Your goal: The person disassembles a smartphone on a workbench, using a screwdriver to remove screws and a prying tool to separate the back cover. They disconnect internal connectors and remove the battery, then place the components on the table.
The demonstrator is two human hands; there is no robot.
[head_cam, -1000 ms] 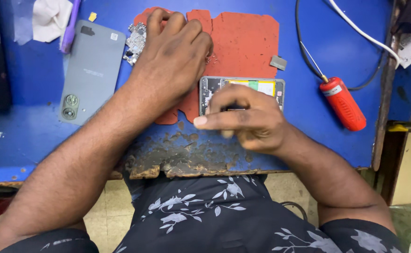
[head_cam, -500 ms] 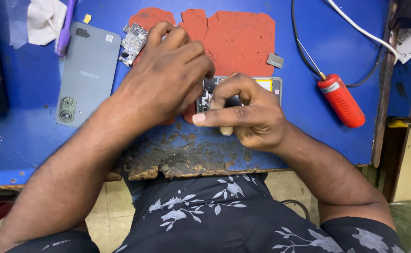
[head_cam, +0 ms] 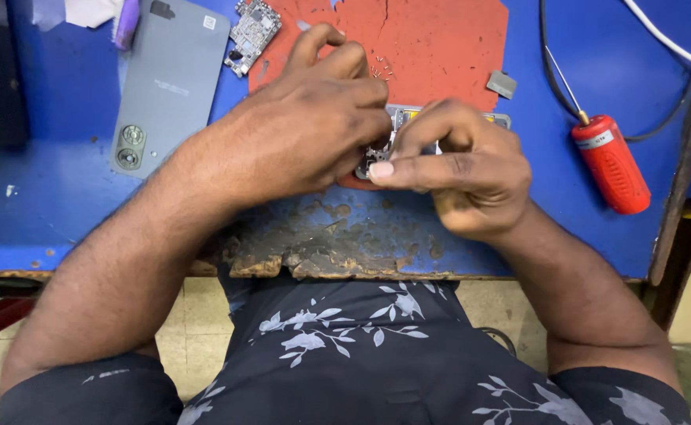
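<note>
Both hands met over an opened phone point(head_cam: 448, 120) that lay on a red mat point(head_cam: 440, 47) near the front of a blue table point(head_cam: 597, 236). The right hand point(head_cam: 459, 169) was curled over the phone's near end, thumb stretched flat toward the left and fingers bent down onto the frame, so it had the phone pinched and steady. The left hand point(head_cam: 314, 130) came in from the left with its fingers folded tight together, their tips pressed against a small dark part point(head_cam: 375, 154) at the phone's left end, just where the right thumb's tip sat. Whether the left fingers actually held that part or only pushed on it could not be told, since the knuckles covered it. Only a strip of the phone showed between and behind the hands, with a bit of yellow inside it.

Beyond the hands, tiny screws point(head_cam: 381, 71) lay scattered on the mat. A small circuit board point(head_cam: 252, 31) rested at the mat's far left corner, and a grey back cover point(head_cam: 168, 83) with two round camera holes lay flat just left of it. A little grey square piece point(head_cam: 502, 84) sat at the mat's right edge. Well to the right lay a red screwdriver point(head_cam: 609, 161), with a black cable point(head_cam: 554, 86) curving behind it. The table's front edge point(head_cam: 322, 256) was chipped and worn bare below the hands.
</note>
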